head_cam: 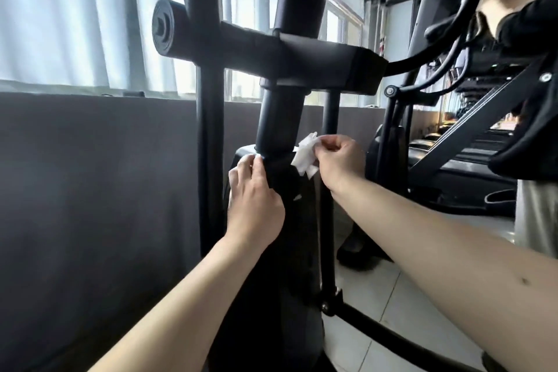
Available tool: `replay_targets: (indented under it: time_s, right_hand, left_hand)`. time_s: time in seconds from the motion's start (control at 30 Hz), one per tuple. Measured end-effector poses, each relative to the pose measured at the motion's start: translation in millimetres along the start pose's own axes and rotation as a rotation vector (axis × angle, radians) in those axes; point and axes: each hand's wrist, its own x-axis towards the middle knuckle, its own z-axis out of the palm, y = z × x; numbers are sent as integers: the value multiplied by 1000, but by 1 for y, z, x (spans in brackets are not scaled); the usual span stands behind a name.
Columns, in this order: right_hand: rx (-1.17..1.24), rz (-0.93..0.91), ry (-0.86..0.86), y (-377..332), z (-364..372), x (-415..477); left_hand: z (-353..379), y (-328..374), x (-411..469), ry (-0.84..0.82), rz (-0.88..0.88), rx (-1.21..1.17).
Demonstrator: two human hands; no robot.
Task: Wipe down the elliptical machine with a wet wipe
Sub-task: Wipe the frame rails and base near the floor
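Wiping the elliptical's central post is in hand: the right hand pinches the wet wipe, and the left hand apparently pinches its far end. The next move is likely to draw it around the post.

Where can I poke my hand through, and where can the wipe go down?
A hand probably fits through the gap between the left upright bar and the centre post. The pale floor tiles right of the base look bare. It's crowded at the post's collar, where left hand, right hand and wipe meet.
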Motion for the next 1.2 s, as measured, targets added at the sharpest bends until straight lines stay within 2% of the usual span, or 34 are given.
replay_targets:
  time_s: [0.2, 0.3, 0.4, 0.47, 0.53, 0.63, 0.7, 0.73, 0.83, 0.97, 1.1, 1.2]
  right_hand:
    - [151, -168, 145, -50, 37, 31]
    - [179, -160, 82, -43, 56, 25]
    - [22, -159, 23, -3, 63, 14]
    - [15, -119, -55, 2, 57, 10]
    - [53, -118, -66, -14, 54, 21]
    - [235, -149, -13, -44, 63, 34]
    - [56, -217, 51, -32, 67, 27]
    - [-20, -248, 28, -20, 65, 18]
    - [-143, -285, -174, 3, 49, 3]
    - [-135, -279, -79, -8, 35, 28]
    - [-339, -381, -206, 4, 34, -5]
    - [-302, -532, -252, 11, 31, -25]
  left_hand:
    - [-9, -2, 15, 43, 66, 67]
    - [-13, 1, 16, -10, 67, 87]
    - [-13, 3, 13, 3, 69, 79]
    - [-9, 2, 11, 25, 61, 98]
    - [-6, 1, 13, 60, 51, 98]
    - [-3, 0, 13, 62, 48, 107]
    - [-2, -1, 10, 52, 41, 88]
    - [-2, -1, 9, 44, 39, 72]
    - [-2, -3, 6, 37, 44, 22]
    - [1, -6, 3, 55, 25, -61]
    - [11, -9, -12, 37, -15, -143]
    - [19, -9, -28, 24, -49, -206]
